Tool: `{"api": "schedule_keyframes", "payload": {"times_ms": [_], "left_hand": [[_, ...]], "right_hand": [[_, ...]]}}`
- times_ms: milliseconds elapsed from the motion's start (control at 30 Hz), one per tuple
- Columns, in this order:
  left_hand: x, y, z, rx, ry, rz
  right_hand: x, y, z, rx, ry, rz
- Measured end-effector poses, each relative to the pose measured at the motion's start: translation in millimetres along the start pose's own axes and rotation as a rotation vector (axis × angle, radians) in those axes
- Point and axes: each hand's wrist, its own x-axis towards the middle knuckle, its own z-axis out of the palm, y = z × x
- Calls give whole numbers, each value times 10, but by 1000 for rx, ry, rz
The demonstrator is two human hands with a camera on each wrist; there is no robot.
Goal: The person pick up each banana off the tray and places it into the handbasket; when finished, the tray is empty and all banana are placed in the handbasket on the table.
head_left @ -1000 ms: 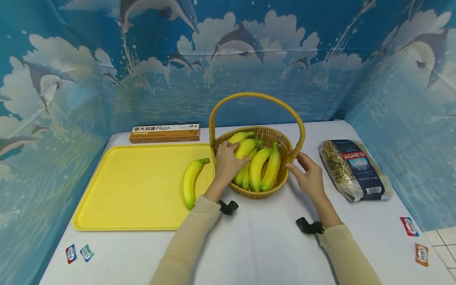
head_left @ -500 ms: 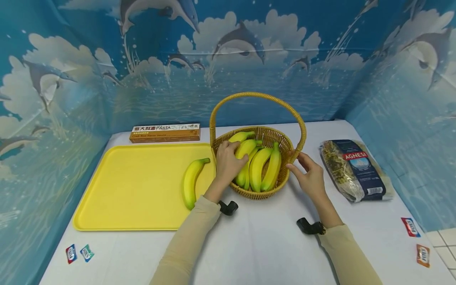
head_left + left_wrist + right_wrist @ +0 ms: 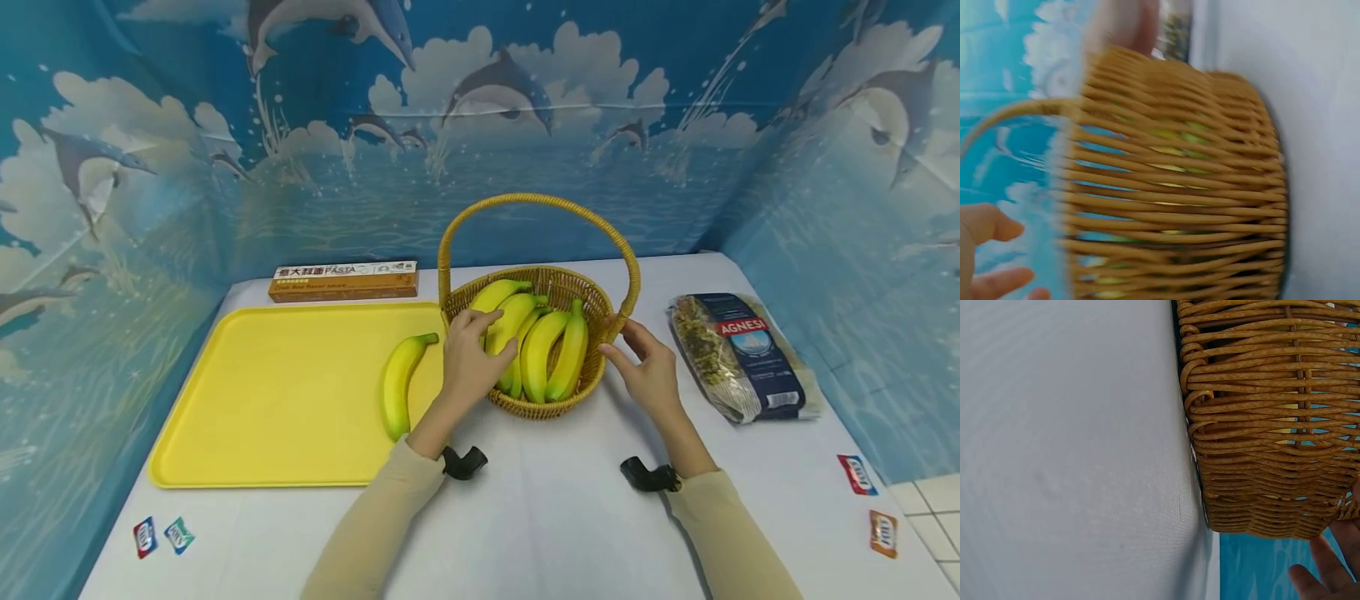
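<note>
A wicker basket [image 3: 592,387] with a tall hoop handle stands at the table's middle, with several bananas [image 3: 567,350] lying in it. Over its left rim is my left hand [image 3: 471,358], thumb and fingers spread apart with nothing between them. In the left wrist view, those fingers [image 3: 1004,284] show beside the woven wall. At the opposite side my right hand [image 3: 651,371] grips the rim near the foot of the handle. Part of that hand [image 3: 1329,575] shows in the right wrist view below the basket's side. A lone banana [image 3: 402,383] lies on the yellow tray [image 3: 285,392].
A pasta box [image 3: 343,282] lies behind the tray. Right of the basket is an AGNESI pasta bag [image 3: 742,358]. Small candy packets lie at the front left [image 3: 146,537] and front right [image 3: 883,533]. A dolphin-print curtain [image 3: 525,167] encloses the table's back and sides.
My left hand has let go of a banana in the basket and drawn back to the left and towards me. The right hand has stayed at the rim.
</note>
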Motion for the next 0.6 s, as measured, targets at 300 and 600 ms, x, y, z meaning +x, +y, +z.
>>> {"api": "schedule_keyframes", "payload": {"times_ms": [300,600], "left_hand": [[-287,-158,-673,-34,135,-86],[-418,-663,-1115,3,198,-274]], "right_hand": [[9,-7,0,9,1,10],[-1,-12,-2,6,-2,49]]}}
